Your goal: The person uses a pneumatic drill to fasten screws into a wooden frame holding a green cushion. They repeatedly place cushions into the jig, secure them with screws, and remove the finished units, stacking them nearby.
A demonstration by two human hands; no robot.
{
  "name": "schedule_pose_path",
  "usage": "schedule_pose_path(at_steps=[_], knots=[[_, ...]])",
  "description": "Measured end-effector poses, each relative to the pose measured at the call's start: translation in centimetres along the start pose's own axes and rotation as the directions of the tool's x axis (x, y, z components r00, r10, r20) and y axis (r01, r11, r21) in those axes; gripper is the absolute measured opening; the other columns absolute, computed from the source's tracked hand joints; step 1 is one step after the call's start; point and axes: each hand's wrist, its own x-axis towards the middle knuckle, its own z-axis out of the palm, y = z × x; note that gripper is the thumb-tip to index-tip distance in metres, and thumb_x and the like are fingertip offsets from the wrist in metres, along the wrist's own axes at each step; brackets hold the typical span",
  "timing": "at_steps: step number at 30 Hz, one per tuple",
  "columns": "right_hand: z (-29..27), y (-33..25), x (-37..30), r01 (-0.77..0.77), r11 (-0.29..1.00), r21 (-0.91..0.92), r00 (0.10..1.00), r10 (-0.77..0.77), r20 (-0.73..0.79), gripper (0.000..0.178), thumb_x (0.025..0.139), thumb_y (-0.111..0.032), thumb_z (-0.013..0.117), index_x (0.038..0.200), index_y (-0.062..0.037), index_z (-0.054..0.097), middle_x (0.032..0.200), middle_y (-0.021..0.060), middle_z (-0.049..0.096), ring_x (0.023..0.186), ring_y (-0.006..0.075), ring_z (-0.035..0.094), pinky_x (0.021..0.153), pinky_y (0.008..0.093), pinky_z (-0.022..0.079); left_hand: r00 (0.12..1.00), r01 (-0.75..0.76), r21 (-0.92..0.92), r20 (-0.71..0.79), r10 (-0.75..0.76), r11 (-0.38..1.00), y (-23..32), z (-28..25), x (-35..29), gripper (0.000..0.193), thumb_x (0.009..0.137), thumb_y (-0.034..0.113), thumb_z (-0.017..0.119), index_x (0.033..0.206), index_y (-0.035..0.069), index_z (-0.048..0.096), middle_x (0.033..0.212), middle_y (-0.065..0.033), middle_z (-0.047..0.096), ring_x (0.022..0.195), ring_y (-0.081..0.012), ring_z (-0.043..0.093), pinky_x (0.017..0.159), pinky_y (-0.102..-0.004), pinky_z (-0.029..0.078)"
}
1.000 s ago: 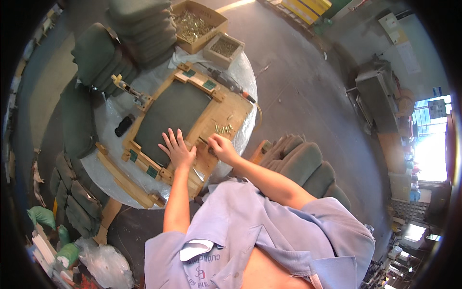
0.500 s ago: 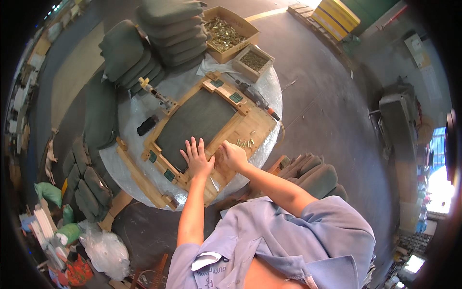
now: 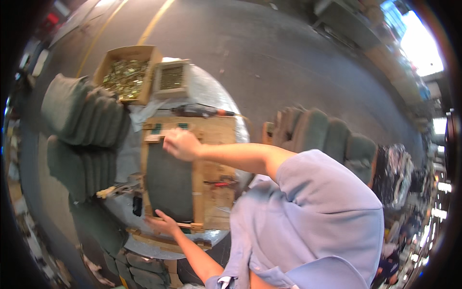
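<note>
A dark grey-green padded panel lies in a wooden frame jig on the round, film-covered table. Over the far end of the panel, beside the jig's crossbar with green patches, is my right hand, its fingers curled closed. Whatever they may hold is hidden. My left hand rests at the near end, thumb and fingers apart, by the near wooden bar. On the bare board to the right lies a small red object, blurred.
An orange-and-grey power tool lies beyond the jig. Behind it stand a carton of brass-coloured metal pieces and a smaller box. Stacked cushions flank the left, more cushions the right. A clamp projects at the jig's left.
The view has turned, so the table appears rotated. My right hand has gone from the side board to the panel's far end; my left hand has shifted off the panel's middle edge to the near end.
</note>
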Motion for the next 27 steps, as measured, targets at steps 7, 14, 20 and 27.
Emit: schedule_pose_path(at_steps=[7, 14, 20, 27], knots=[[6.5, 5.2, 8.4, 0.439, 0.848, -0.297, 0.882, -0.344, 0.321, 0.056, 0.103, -0.035, 0.065, 0.154, -0.0167, 0.055, 0.154, 0.0072, 0.058, 0.127, 0.0289, 0.059, 0.113, 0.0498, 0.045, 0.958, 0.221, 0.059, 0.174, -0.228, 0.973, 1.0, -2.4, 1.6, 0.065, 0.115, 0.052, 0.039, 0.16, 0.006, 0.047, 0.166, -0.0238, 0.044, 0.158, -0.0435, 0.035, 0.126, -0.0719, 0.015], [5.8, 4.1, 9.0, 0.503, 0.821, -0.271, 0.818, -0.35, 0.457, 0.051, 0.099, -0.029, 0.069, 0.148, -0.0193, 0.061, 0.146, 0.0023, 0.061, 0.122, 0.0295, 0.054, 0.113, 0.0499, 0.041, 0.96, 0.147, 0.295, 0.187, -0.208, 0.944, 3.3, -0.8, 1.1, 0.061, 0.114, 0.045, 0.042, 0.16, 0.007, 0.049, 0.17, -0.0263, 0.038, 0.16, -0.0502, 0.03, 0.125, -0.0748, 0.016], [6.4, 3.1, 10.8, 0.511, 0.811, -0.283, 0.828, -0.377, 0.414, 0.045, 0.095, -0.029, 0.072, 0.139, -0.0219, 0.067, 0.138, 0.0002, 0.065, 0.12, 0.0289, 0.055, 0.105, 0.0475, 0.043, 0.968, 0.129, 0.292, 0.171, -0.184, 0.948, 3.2, -1.3, 3.0, 0.058, 0.112, 0.044, 0.047, 0.158, 0.009, 0.051, 0.166, -0.0256, 0.042, 0.156, -0.0497, 0.035, 0.125, -0.0697, 0.025], [11.8, -0.2, 15.7, 0.576, 0.816, -0.05, 0.661, -0.429, 0.615, 0.023, 0.099, -0.033, 0.069, 0.111, -0.0133, 0.072, 0.124, 0.0076, 0.07, 0.116, 0.0319, 0.063, 0.096, 0.0475, 0.048, 0.957, 0.245, 0.183, 0.108, -0.267, 0.952, 1.0, 0.1, 9.0, 0.035, 0.111, 0.037, 0.049, 0.113, 0.008, 0.068, 0.11, -0.0146, 0.07, 0.11, -0.0383, 0.063, 0.111, -0.0573, 0.041]])
